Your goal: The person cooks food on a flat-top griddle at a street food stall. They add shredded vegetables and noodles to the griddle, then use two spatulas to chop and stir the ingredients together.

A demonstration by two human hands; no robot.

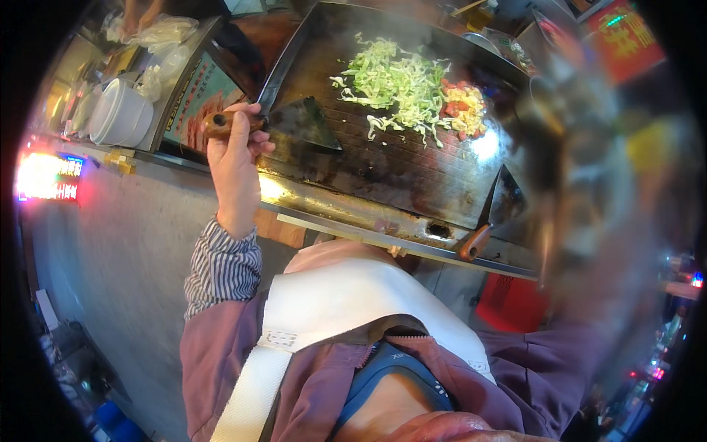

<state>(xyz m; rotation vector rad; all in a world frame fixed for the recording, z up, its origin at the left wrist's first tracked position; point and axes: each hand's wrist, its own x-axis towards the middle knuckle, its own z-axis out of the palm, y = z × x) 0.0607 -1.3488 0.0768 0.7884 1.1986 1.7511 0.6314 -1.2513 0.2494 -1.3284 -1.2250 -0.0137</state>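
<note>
My left hand (237,157) grips the wooden handle of a griddle scraper (306,124) at the left edge of a flat metal griddle (370,182). The scraper's wide triangular blade is over the dark griddle surface. Shredded cabbage (392,80) lies spread near the griddle's middle. Against its right side is a small heap of yellow and reddish diced food (467,110). A second scraper (486,221) rests at the front right, its wooden handle over the front rim. My right sleeve runs into a heavy blur at the right, where my right hand cannot be made out.
To the left, a counter carries a white lidded bucket (121,113) and plastic bags (165,33). Another person's hands (141,19) are near the bags. The griddle's front trough (353,199) has a drain hole (439,230). A bottle (479,16) stands beyond the griddle.
</note>
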